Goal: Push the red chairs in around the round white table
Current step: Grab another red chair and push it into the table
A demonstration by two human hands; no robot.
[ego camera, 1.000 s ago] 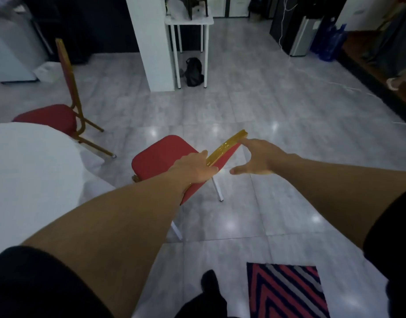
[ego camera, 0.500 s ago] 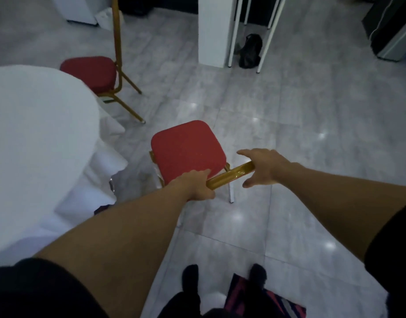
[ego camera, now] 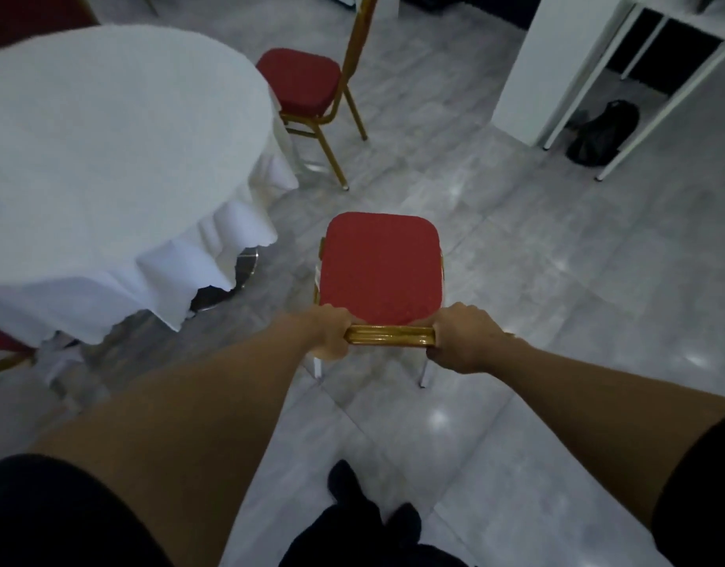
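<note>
A red-seated chair point(ego camera: 379, 268) with a gold frame stands right in front of me, apart from the round white table point(ego camera: 107, 157), which lies to its left. My left hand point(ego camera: 332, 331) grips the left end of its gold backrest top rail and my right hand point(ego camera: 463, 341) grips the right end. A second red chair point(ego camera: 299, 81) stands farther off, its seat edge close against the hanging tablecloth. Part of a third red chair point(ego camera: 0, 341) shows at the left edge, under the cloth's near side.
A white pillar point(ego camera: 533, 63) and a white side table point(ego camera: 655, 79) stand at the back right, with a dark bag point(ego camera: 602, 133) on the floor beneath. The table's metal base point(ego camera: 246, 268) shows under the cloth. Grey tile floor surrounds the chair; my feet are below.
My right hand has closed on the backrest rail. The view has swung so I face the chair's back squarely, and the table is nearer on the left.
</note>
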